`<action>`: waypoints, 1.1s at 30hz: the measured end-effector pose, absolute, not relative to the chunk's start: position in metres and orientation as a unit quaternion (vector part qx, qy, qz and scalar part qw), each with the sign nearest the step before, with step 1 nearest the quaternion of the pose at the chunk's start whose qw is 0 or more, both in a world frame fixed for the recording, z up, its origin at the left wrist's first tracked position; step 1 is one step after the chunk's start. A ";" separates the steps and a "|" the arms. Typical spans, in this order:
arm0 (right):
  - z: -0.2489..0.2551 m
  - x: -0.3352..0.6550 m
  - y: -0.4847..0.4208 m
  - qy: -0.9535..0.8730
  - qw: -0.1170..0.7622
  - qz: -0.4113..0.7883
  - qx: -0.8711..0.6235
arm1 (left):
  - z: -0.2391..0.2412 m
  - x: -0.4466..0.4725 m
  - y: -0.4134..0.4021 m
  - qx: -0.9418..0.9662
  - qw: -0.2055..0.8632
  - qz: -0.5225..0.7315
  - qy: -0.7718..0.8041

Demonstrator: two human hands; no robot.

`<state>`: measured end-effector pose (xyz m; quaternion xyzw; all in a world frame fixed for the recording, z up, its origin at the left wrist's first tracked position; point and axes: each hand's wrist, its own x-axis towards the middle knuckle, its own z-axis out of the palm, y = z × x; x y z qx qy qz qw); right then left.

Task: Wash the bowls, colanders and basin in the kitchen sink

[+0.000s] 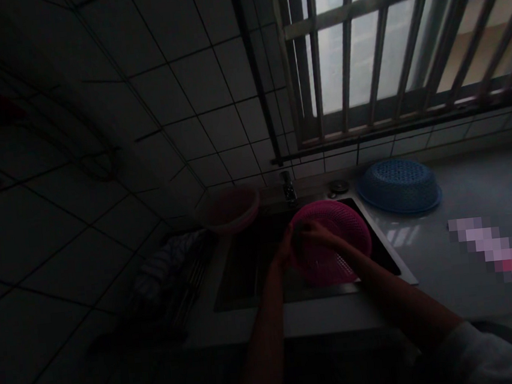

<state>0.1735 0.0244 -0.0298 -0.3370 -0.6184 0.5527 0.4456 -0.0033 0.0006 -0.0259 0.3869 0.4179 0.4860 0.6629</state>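
Pink plastic, perforated with small holes, formed the round, wide colander (347,228) at the right-hand part of the dark sink (244,302); whether it touched the bottom could not be told. The left hand (284,249) had its fingers closed on the rim at nine o'clock. The right hand (314,234) reached over the edge from four o'clock, its fingers bent inside near ten o'clock; shadow hid whether they held anything.

From the colander's centre, a shiny metal tap (288,189) stood at eleven o'clock, close behind the rim, and a small round dark disc (339,186) lay at one. A domed blue basket (398,185), latticed and upside down, rested at two on the smooth, pale tabletop (463,184). A smooth, pinkish basin (230,209) sat at ten, overlapping the sink's corner; a striped, crumpled cloth (167,264) lay at nine. Metal window bars (386,40) rose at one, beyond square wall tiles (196,89).
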 end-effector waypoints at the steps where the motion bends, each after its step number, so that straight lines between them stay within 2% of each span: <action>1: -0.026 0.178 0.026 -0.594 0.491 0.530 -0.353 | -0.027 -0.001 0.000 0.388 0.676 0.478 0.406; 3: -0.023 0.183 0.028 -0.578 0.520 0.520 -0.355 | -0.028 0.001 -0.001 0.388 0.683 0.479 0.392; 4: -0.024 0.182 0.028 -0.589 0.498 0.536 -0.342 | -0.029 0.000 -0.001 0.386 0.681 0.483 0.393; 8: -0.042 0.163 0.020 -0.667 0.290 0.632 -0.267 | -0.029 -0.006 0.003 0.369 0.668 0.482 0.431; 10: -0.049 0.157 0.018 -0.681 0.247 0.641 -0.255 | -0.027 -0.007 0.005 0.367 0.660 0.477 0.449; 12: -0.049 0.158 0.021 -0.669 0.306 0.619 -0.276 | -0.026 -0.006 0.007 0.372 0.663 0.473 0.446; 15: -0.040 0.167 0.027 -0.611 0.472 0.545 -0.327 | -0.026 -0.002 0.007 0.374 0.675 0.485 0.411; 17: -0.036 0.169 0.028 -0.591 0.515 0.525 -0.331 | -0.027 0.000 0.008 0.372 0.677 0.494 0.399; 19: -0.039 0.165 0.024 -0.623 0.438 0.570 -0.308 | -0.027 0.000 0.008 0.374 0.664 0.497 0.415; 22: -0.052 0.152 0.015 -0.695 0.194 0.642 -0.259 | -0.024 -0.004 0.009 0.389 0.624 0.502 0.455; 23: -0.056 0.150 0.014 -0.707 0.138 0.646 -0.251 | -0.022 -0.005 0.009 0.397 0.611 0.504 0.463; 24: -0.059 0.150 0.014 -0.712 0.119 0.644 -0.252 | -0.020 -0.005 0.010 0.404 0.604 0.504 0.466; 26: -0.060 0.155 0.020 -0.703 0.198 0.622 -0.283 | -0.018 -0.004 0.010 0.411 0.608 0.504 0.456; 29: -0.054 0.169 0.034 -0.633 0.427 0.533 -0.364 | -0.019 -0.001 0.009 0.405 0.641 0.506 0.410; 30: -0.052 0.172 0.037 -0.614 0.473 0.503 -0.383 | -0.020 -0.001 0.009 0.404 0.647 0.508 0.400; 31: -0.050 0.173 0.038 -0.610 0.489 0.486 -0.390 | -0.021 0.000 0.009 0.404 0.647 0.511 0.397; 33: -0.049 0.169 0.033 -0.644 0.460 0.488 -0.368 | -0.022 -0.001 0.009 0.407 0.635 0.516 0.407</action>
